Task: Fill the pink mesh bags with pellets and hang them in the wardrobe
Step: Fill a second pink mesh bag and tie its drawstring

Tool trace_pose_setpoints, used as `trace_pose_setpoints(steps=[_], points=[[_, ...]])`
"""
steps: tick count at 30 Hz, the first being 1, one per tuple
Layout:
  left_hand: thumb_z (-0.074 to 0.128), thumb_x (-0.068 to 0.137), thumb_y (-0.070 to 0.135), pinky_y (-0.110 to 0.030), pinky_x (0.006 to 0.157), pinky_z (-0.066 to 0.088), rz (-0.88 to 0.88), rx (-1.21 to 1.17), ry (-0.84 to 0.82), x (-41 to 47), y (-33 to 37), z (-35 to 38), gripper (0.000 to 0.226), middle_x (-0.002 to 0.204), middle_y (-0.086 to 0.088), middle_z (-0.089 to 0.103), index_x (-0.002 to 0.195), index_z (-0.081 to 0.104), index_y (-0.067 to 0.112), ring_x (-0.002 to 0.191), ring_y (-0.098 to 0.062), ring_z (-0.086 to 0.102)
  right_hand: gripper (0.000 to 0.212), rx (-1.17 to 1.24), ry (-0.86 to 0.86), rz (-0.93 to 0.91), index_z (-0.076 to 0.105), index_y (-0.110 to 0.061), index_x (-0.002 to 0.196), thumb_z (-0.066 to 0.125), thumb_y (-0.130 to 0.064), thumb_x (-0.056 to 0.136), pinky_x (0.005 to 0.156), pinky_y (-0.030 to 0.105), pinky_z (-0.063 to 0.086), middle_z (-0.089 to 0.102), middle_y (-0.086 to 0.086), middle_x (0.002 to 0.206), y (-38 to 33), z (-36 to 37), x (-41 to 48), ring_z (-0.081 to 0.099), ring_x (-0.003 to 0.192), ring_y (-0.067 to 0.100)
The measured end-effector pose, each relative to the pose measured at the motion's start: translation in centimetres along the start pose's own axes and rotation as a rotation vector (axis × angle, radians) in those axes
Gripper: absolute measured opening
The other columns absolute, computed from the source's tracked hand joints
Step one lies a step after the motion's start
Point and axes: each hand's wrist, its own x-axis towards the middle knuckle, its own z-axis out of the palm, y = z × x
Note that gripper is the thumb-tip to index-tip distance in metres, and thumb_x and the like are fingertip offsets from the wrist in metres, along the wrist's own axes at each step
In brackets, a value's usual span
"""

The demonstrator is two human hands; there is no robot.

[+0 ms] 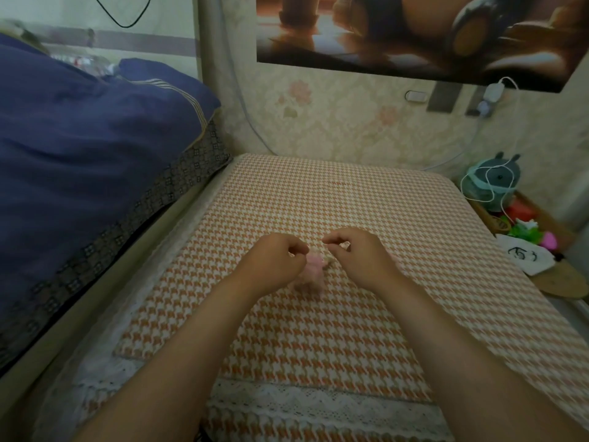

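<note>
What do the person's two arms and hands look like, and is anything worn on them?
Both forearms are bare, with no sleeves in view. The left hand and the right hand wear no gloves; no watch, bracelet or ring is visible. The image is slightly blurred, so fine details cannot be told.

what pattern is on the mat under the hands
Orange and white houndstooth on the mat, plain in the head view.

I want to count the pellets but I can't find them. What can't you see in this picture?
Head view only:
- Pink mesh bag: blurred and partly hidden behind the left hand; no pellets can be made out.
- Right hand: pinched fingertips, but any drawstring is too thin to see.
- Wardrobe: not in view.
- Poster: cut off by the top edge.
</note>
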Motion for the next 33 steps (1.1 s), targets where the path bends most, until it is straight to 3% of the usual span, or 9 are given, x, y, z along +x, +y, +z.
trace_pose_setpoints(steps=[4, 7, 13, 17, 22, 25, 30, 33], points=[[0.057, 0.090, 0.022, -0.026, 0.072, 0.056, -0.025, -0.019, 0.035, 0.0, -0.1, 0.1, 0.022, 0.100, 0.008, 0.073, 0.102, 0.075, 0.025, 0.079, -0.007, 0.066, 0.034, -0.161, -0.135, 0.062, 0.066, -0.030, 0.127, 0.055, -0.018, 0.097, 0.103, 0.040, 0.049, 0.064, -0.007, 0.134, 1.3, 1.3, 0.6, 0.059, 0.123, 0.015], [0.060, 0.089, 0.027, -0.034, 0.071, 0.058, -0.025, -0.007, 0.076, 0.0, -0.2, 0.2, 0.019, 0.085, 0.005, 0.075, 0.086, 0.077, 0.021, 0.075, -0.009, 0.067, 0.044, -0.273, -0.225, 0.060, 0.062, -0.033, 0.133, 0.048, -0.015, 0.095, 0.102, 0.043, 0.048, 0.060, -0.003, 0.140, 1.8, 2.2, 0.6, 0.057, 0.125, 0.019], [0.063, 0.087, 0.023, -0.025, 0.071, 0.055, -0.016, -0.008, 0.083, -0.1, -0.2, 0.2, 0.015, 0.084, 0.008, 0.074, 0.085, 0.078, 0.021, 0.079, -0.004, 0.065, 0.035, -0.283, -0.192, 0.058, 0.066, -0.021, 0.128, 0.054, -0.013, 0.095, 0.095, 0.044, 0.051, 0.064, 0.006, 0.125, 2.3, 3.1, 0.9, 0.062, 0.113, 0.027], [0.062, 0.089, 0.024, -0.009, 0.065, 0.040, 0.002, -0.020, 0.016, 0.0, -0.4, 0.2, 0.016, 0.095, 0.016, 0.068, 0.099, 0.076, 0.024, 0.079, 0.006, 0.057, 0.034, -0.173, -0.164, 0.145, 0.062, -0.026, 0.127, 0.059, -0.018, 0.094, 0.090, 0.042, 0.053, 0.066, -0.005, 0.107, 2.6, 3.0, 0.8, 0.063, 0.100, 0.019], [0.059, 0.091, 0.023, -0.019, 0.079, 0.041, 0.001, -0.013, -0.012, 0.0, -0.4, 0.3, 0.022, 0.107, 0.012, 0.069, 0.108, 0.074, 0.024, 0.087, -0.002, 0.056, 0.018, 0.029, 0.024, 0.090, 0.072, -0.025, 0.109, 0.069, -0.023, 0.091, 0.087, 0.026, 0.051, 0.067, -0.015, 0.096, 0.9, 1.4, 0.8, 0.063, 0.093, 0.004], [0.057, 0.092, 0.022, -0.021, 0.082, 0.043, -0.003, -0.032, -0.018, 0.1, -0.6, 0.4, 0.024, 0.110, 0.010, 0.069, 0.110, 0.073, 0.024, 0.092, -0.004, 0.058, 0.011, 0.185, 0.054, 0.019, 0.075, -0.028, 0.100, 0.074, -0.025, 0.088, 0.076, 0.015, 0.048, 0.069, -0.019, 0.092, -1.6, 0.2, 0.3, 0.059, 0.073, -0.008], [0.056, 0.093, 0.020, -0.019, 0.072, 0.042, 0.010, -0.085, -0.028, 0.1, -0.6, 0.4, 0.022, 0.098, 0.011, 0.068, 0.107, 0.072, 0.024, 0.089, -0.008, 0.061, 0.010, 0.164, -0.022, -0.079, 0.073, -0.038, 0.086, 0.078, -0.029, 0.084, 0.060, 0.015, 0.048, 0.068, -0.030, 0.075, -3.5, -0.3, -0.7, 0.057, 0.059, -0.002], [0.056, 0.093, 0.022, -0.023, 0.075, 0.045, 0.004, -0.106, -0.035, 0.0, -0.8, 0.2, 0.022, 0.099, 0.010, 0.070, 0.107, 0.072, 0.025, 0.090, -0.008, 0.063, 0.010, 0.031, -0.040, -0.143, 0.077, -0.036, 0.095, 0.076, -0.036, 0.085, 0.065, 0.021, 0.051, 0.068, -0.029, 0.086, -3.5, 0.0, -1.1, 0.058, 0.064, 0.000]])
